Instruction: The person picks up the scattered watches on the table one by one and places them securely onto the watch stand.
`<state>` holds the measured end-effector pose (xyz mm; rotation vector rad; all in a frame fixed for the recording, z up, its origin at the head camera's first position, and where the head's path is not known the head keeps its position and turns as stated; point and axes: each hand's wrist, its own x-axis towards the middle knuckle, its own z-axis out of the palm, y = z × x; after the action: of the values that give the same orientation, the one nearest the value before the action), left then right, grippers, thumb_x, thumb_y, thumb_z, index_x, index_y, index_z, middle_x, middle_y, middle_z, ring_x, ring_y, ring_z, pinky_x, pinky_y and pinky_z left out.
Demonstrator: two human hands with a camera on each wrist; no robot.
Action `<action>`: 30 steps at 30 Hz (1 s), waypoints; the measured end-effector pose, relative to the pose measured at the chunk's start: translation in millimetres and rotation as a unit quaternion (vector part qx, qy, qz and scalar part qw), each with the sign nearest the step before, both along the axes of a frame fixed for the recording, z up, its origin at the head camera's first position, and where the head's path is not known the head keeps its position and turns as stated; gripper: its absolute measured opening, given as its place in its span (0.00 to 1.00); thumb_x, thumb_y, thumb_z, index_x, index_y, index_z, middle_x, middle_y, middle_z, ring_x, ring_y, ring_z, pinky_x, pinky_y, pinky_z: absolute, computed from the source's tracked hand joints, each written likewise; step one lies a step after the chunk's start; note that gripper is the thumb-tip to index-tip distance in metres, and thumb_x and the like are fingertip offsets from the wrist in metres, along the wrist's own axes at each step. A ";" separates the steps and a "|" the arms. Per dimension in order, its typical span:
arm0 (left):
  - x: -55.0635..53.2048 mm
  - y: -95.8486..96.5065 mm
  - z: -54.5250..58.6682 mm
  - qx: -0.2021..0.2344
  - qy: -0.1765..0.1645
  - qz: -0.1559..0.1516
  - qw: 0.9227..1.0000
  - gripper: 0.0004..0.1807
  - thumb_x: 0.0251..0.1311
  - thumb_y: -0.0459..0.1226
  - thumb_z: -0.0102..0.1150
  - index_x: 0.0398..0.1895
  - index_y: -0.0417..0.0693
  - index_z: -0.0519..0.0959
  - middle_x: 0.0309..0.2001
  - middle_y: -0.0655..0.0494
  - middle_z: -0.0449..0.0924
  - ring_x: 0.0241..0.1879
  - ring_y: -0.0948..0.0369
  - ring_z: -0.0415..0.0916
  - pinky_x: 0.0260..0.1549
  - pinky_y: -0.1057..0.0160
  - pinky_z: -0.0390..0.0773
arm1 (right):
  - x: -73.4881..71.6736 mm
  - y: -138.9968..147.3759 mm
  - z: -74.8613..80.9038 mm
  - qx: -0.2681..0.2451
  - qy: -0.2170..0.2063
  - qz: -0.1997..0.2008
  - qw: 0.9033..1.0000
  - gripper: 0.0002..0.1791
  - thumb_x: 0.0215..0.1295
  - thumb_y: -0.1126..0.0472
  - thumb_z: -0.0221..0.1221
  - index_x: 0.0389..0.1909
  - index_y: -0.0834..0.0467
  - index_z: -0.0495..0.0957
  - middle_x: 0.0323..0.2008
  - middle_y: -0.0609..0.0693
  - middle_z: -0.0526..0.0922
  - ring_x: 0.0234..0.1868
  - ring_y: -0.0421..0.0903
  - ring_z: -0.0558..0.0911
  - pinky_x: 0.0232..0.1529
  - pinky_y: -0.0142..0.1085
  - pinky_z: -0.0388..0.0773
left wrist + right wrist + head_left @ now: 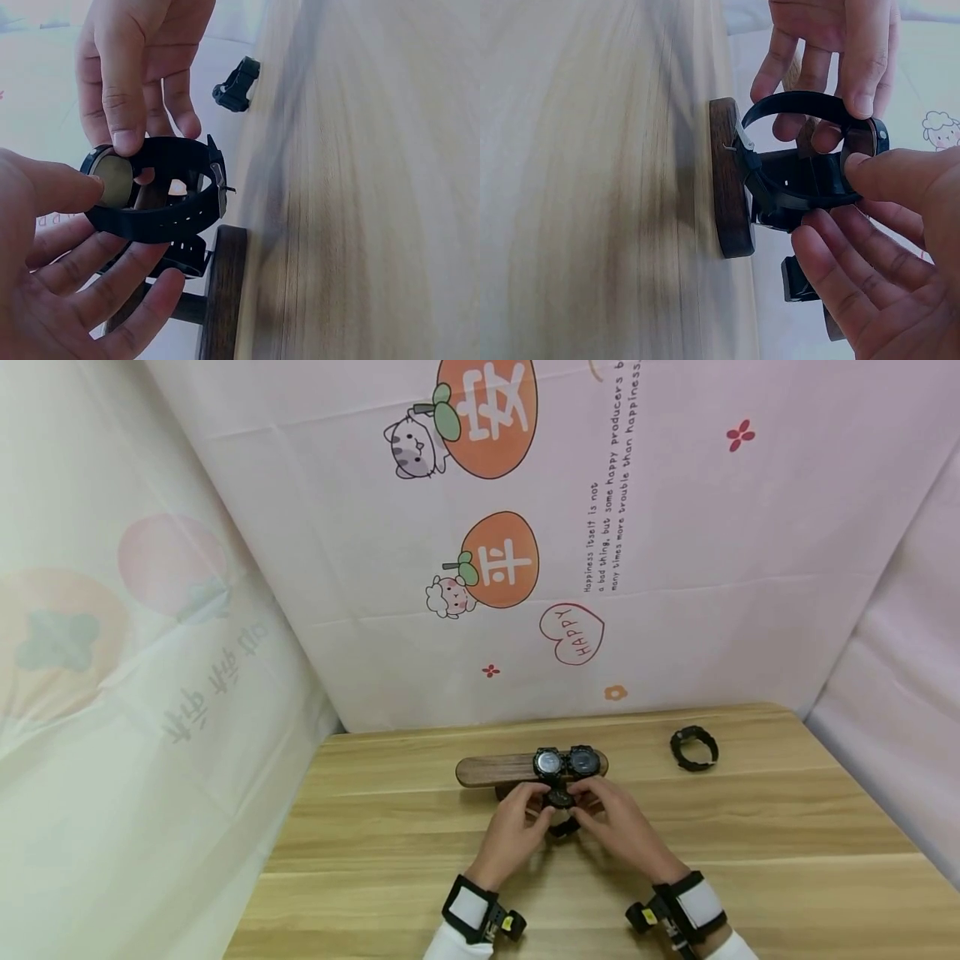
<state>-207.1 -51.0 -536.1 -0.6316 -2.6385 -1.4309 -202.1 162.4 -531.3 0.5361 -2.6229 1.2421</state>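
Note:
Both hands hold a black wristwatch [560,798] in front of a wooden watch stand [491,770]. My left hand [516,828] pinches one side of its case between thumb and fingers. On the opposite side my right hand [618,827] pinches the case the same way. In the left wrist view the watch's round metal back [116,181] faces the thumbs. Its black strap [161,224] is buckled into a loop, with a silver buckle [745,136] at the table side. Two more black watches, one with a pale dial [548,763] and one darker [583,761], sit on the stand's bar.
Another black watch [693,749] lies on the wooden table [765,827] at the back right. The stand's dark foot [731,180] rests on the table behind the hands. A printed cloth [420,668] hangs along the table's back edge, with more cloth at both sides.

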 end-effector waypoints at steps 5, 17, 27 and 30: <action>0.0 -1.8 -0.7 0.005 -0.003 -0.003 1.000 0.16 0.78 0.44 0.60 0.65 0.54 0.79 0.54 0.58 0.83 0.48 0.69 0.81 0.46 0.70 0.85 | -0.7 0.7 -0.6 0.002 0.003 0.004 1.000 0.17 0.69 0.66 0.70 0.57 0.55 0.82 0.50 0.48 0.86 0.45 0.43 0.85 0.46 0.35 0.87; 1.0 -4.7 0.5 0.005 -0.016 -0.008 1.000 0.17 0.76 0.42 0.64 0.63 0.53 0.79 0.53 0.57 0.83 0.51 0.62 0.83 0.49 0.68 0.86 | -0.8 1.4 -1.3 -0.010 0.032 0.027 0.999 0.20 0.66 0.71 0.70 0.56 0.55 0.83 0.51 0.48 0.86 0.46 0.43 0.86 0.46 0.34 0.87; 2.5 -7.8 -0.2 0.011 -0.011 -0.014 1.000 0.16 0.77 0.44 0.63 0.62 0.52 0.79 0.52 0.56 0.83 0.50 0.59 0.84 0.48 0.66 0.86 | -1.4 2.2 -3.8 -0.010 0.013 0.013 1.000 0.17 0.68 0.67 0.70 0.56 0.55 0.83 0.51 0.48 0.86 0.48 0.46 0.87 0.50 0.41 0.89; 3.0 -8.8 -0.2 0.014 -0.013 -0.012 1.000 0.16 0.77 0.45 0.63 0.62 0.53 0.79 0.52 0.57 0.83 0.50 0.61 0.83 0.48 0.67 0.86 | -1.1 2.3 -4.1 -0.006 0.014 0.004 1.000 0.16 0.69 0.65 0.70 0.55 0.54 0.84 0.50 0.46 0.87 0.47 0.42 0.86 0.50 0.38 0.88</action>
<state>-204.2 -59.9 -536.3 -0.6484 -2.6350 -1.4886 -203.2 164.6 -535.4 0.5578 -2.5919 1.2422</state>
